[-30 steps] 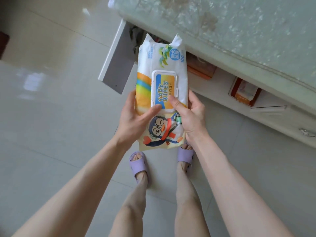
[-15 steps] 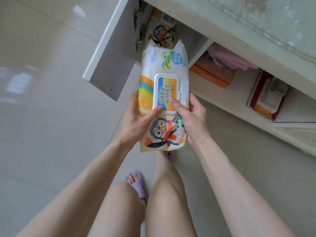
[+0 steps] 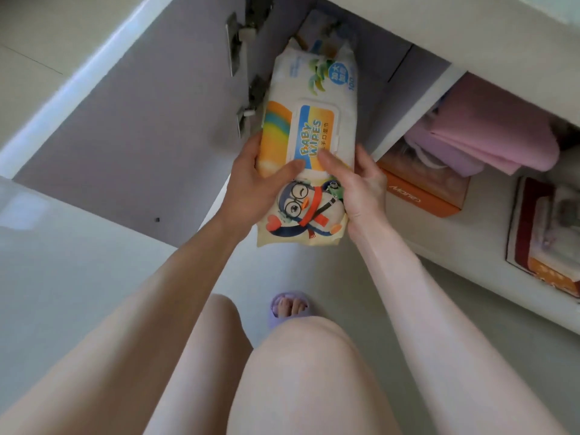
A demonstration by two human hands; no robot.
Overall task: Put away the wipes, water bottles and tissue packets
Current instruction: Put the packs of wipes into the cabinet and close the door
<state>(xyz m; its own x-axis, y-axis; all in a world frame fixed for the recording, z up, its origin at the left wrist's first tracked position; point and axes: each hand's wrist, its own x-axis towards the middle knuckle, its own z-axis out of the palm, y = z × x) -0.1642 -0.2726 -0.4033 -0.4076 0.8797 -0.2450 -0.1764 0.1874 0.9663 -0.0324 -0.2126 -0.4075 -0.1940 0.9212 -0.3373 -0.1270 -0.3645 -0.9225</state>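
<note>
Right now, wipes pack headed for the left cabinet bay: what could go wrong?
1. The baby wipes pack is soft and held by the left hand and right hand at its near half only; the far end may buckle against the cabinet divider.
2. Another pack already seems to sit in that bay, so it could jam or push it back.
3. The open door and its hinges lie close to the left hand; knuckles could catch.

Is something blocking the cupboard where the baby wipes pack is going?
Nothing visible blocks it. The cupboard door is swung open, and both hands, left hand and right hand, hold the baby wipes pack at the opening. Another similar pack seems to lie deeper inside, partly hidden.
</note>
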